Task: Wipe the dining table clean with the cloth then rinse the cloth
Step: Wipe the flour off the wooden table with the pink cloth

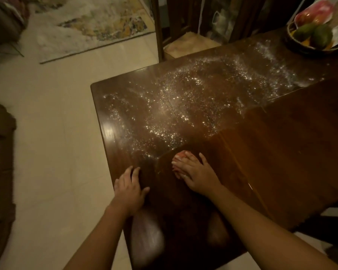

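2 bare hands press on a dark wooden dining table [281, 152] in the head view, under dim warm light. The right hand [197, 176] lies flat with fingers spread over a bunched pink-and-white cloth [180, 155], pinning it to the wood rather than gripping it. The cloth sits near the table's near-left corner; its long axis runs roughly away from the person toward the far side of the table. Most of it is hidden beneath the fingers, so its full shape is hard to make out. The left hand [129, 189] rests palm down at the table's left edge, fingers loosely open, holding nothing. White powder [183, 98] speckles the table's left and far parts, while the right part shines bare. A fruit bowl [310, 36] stands at the table's far right corner, cut off by the frame. A chair [183, 45] stands at the table's far side, and a patterned rug [90, 22] lies on the tiled floor beyond the table's left side.
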